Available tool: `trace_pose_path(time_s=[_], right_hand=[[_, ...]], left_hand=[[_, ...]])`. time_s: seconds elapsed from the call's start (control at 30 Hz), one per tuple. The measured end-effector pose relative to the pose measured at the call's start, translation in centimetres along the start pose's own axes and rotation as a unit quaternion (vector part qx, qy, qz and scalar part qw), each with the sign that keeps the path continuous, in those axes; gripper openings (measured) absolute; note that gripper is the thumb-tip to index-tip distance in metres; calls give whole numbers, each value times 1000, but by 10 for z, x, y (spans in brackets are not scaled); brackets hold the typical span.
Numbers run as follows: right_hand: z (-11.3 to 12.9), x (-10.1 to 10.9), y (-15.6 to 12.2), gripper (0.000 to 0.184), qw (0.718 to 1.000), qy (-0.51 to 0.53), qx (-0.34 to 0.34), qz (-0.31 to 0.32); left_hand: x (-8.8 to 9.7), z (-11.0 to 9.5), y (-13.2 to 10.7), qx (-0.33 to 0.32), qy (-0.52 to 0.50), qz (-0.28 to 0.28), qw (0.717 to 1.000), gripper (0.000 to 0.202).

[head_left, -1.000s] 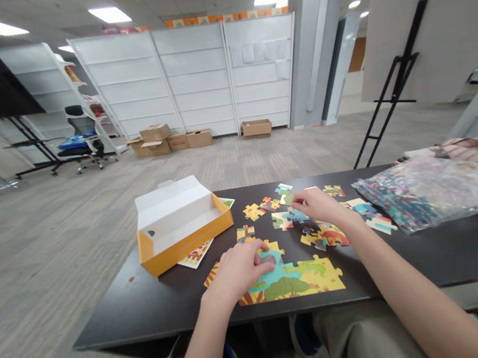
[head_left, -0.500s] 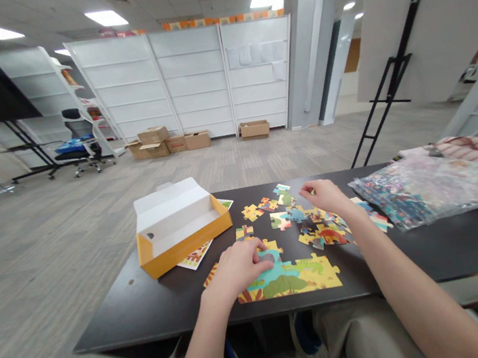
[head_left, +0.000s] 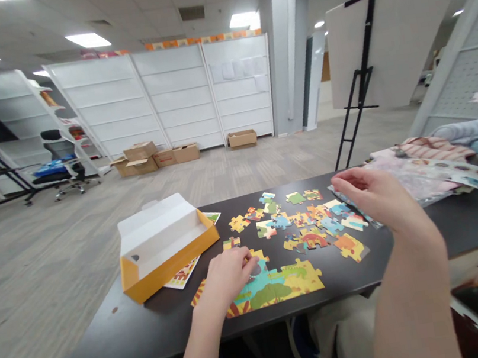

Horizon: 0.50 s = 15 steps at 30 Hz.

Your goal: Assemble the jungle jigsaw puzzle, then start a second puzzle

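Left hand (head_left: 229,276) rests curled on the assembled jigsaw section (head_left: 277,286); any grip on a piece cannot be determined. Right hand (head_left: 380,196) hovers open, well apart, beside the loose jigsaw pieces (head_left: 304,223) and near the clear plastic bag (head_left: 414,180). All lie on the black table (head_left: 111,347).

Open yellow puzzle box (head_left: 165,256) blocks the desk (head_left: 111,347) at 10 o'clock from the left hand (head_left: 229,277). Loose jigsaw pieces (head_left: 304,223) crowd its 2 o'clock, a plastic bag (head_left: 418,176) lies beneath the right hand (head_left: 381,199), and dark desk opens at 3 o'clock from the assembled jigsaw (head_left: 277,284).
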State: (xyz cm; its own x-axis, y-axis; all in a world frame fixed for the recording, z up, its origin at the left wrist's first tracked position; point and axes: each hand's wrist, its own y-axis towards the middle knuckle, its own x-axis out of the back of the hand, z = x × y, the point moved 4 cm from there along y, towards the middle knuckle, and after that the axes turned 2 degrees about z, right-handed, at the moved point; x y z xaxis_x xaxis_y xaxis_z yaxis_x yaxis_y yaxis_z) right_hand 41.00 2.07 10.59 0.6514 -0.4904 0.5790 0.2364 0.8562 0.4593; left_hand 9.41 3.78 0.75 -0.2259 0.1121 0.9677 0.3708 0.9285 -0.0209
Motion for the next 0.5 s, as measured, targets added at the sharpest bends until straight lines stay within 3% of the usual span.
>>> trace_pose_path(time_s=[0.07, 0.13, 0.27, 0.37, 0.5], right_hand=[[-22, 10, -17, 26, 999, -16, -13, -36], [-51, 10, -28, 25, 995, -40, -69, -63], [-88, -16, -30, 27, 983, -100, -155, 1], [-89, -32, -25, 31, 975, -137, -173, 25], [-72, -38, -12, 27, 974, -141, -165, 60]], left_hand=[[-2, 0, -1, 1, 4, 8, 1000, 27], [-3, 2, -1, 0, 7, 17, 1000, 25], [-5, 4, -1, 1, 21, 30, 999, 26], [-6, 4, 0, -4, 22, 30, 999, 26], [-7, 3, 2, -2, 6, 30, 1000, 23]])
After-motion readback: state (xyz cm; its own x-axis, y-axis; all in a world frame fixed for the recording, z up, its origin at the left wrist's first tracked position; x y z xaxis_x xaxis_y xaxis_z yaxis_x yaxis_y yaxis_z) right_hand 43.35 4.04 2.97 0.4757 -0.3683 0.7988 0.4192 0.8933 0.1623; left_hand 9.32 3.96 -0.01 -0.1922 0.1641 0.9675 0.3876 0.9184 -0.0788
